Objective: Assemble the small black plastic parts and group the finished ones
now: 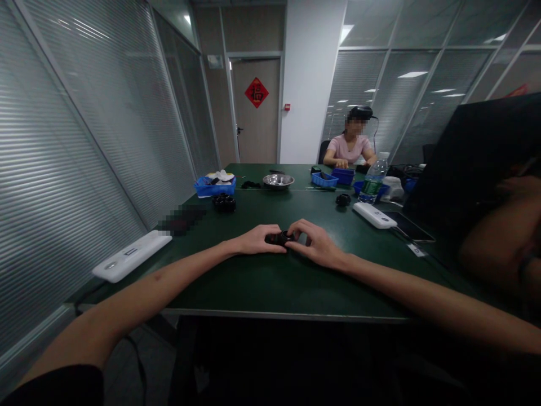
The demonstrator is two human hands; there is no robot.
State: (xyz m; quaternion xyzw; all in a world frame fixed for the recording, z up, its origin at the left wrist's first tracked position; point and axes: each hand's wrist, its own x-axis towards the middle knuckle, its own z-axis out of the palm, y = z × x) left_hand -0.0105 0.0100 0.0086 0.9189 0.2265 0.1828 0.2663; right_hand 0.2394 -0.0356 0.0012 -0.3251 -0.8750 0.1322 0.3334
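Observation:
Both my hands meet over a small black part (pixel 278 238) that rests on the green table (pixel 270 282) in front of me. My left hand (pixel 257 239) is curled around the part's left end. My right hand (pixel 315 242) pinches its right end with bent fingertips. The part is mostly covered by my fingers, so its shape is hard to make out.
A white power strip (pixel 131 255) lies at the left edge, another white power strip (pixel 374 215) and a phone (pixel 409 226) at the right. Farther back are black parts (pixel 224 202), blue bins (pixel 214 186), a metal bowl (pixel 278 180) and a water bottle (pixel 373 179). A person (pixel 350 148) sits at the far end; another person's arm (pixel 502 237) is at my right.

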